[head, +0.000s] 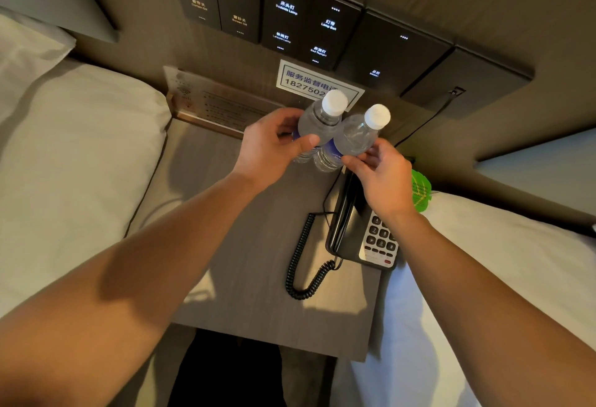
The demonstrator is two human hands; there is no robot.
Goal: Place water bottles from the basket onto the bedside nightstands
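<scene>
Two clear water bottles with white caps and blue labels stand side by side at the back of the grey nightstand [245, 245]. My left hand [274, 145] wraps around the left bottle [317, 123], thumb across its front. My right hand [383, 177] pinches the lower part of the right bottle [356, 136] with its fingertips. The bottles touch each other. Their bases are partly hidden by my hands, so I cannot tell whether they rest fully on the top. No basket is in view.
A black corded telephone [361, 232] with a coiled cord [303, 261] lies on the nightstand's right side. A green tag [421, 190] sits beside it. Black switch panels [290, 16] and a printed notice [309, 82] are on the wall. White beds [74, 155] flank both sides.
</scene>
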